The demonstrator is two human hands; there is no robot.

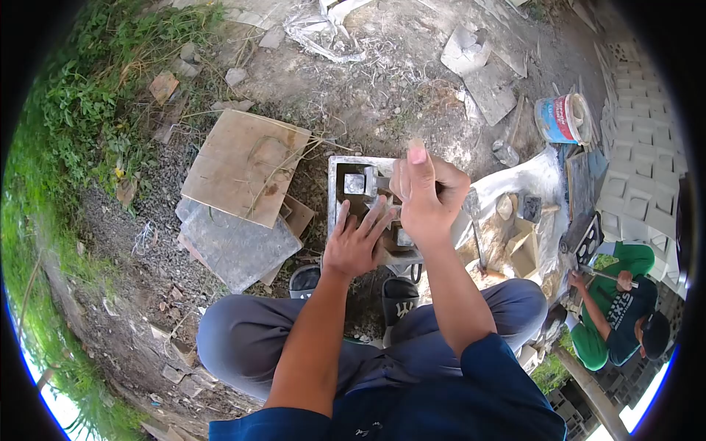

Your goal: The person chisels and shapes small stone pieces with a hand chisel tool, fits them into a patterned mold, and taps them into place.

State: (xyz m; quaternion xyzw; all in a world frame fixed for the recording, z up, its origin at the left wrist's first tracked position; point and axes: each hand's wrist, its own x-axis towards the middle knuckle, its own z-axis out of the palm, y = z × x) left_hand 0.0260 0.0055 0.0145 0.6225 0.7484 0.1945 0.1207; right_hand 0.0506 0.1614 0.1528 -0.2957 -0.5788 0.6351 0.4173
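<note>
Two bare hands work at a grey box frame (353,160) on the ground. The left hand (351,250) lies on its near side, fingers (373,218) spread and clasping nothing; the right hand (430,195) is clenched over its right side, thumb up, and I cannot tell whether anything is inside that fist. A square block (354,184) stands within the frame.

Just on the frame's near side are black sandals (399,300), one bearing white letters that look like NY. Left of the frame, a brown board (243,165) lies over grey slabs (235,246). Right of it, a pale sheet (533,176) carries stones, a cardboard piece (522,250) and a slim-handled tool (482,253).

Beyond the sheet, up and right of the frame, a blue-and-red bucket (559,120) reads NIPPON PAINT. Farther right of the frame rise stacked pale blocks (640,147); lower down, another person (625,316) wears a dark shirt whose white lettering is too small to read. Gravelly earth surrounds the frame outdoors, with green plants (81,95) far to its left.
</note>
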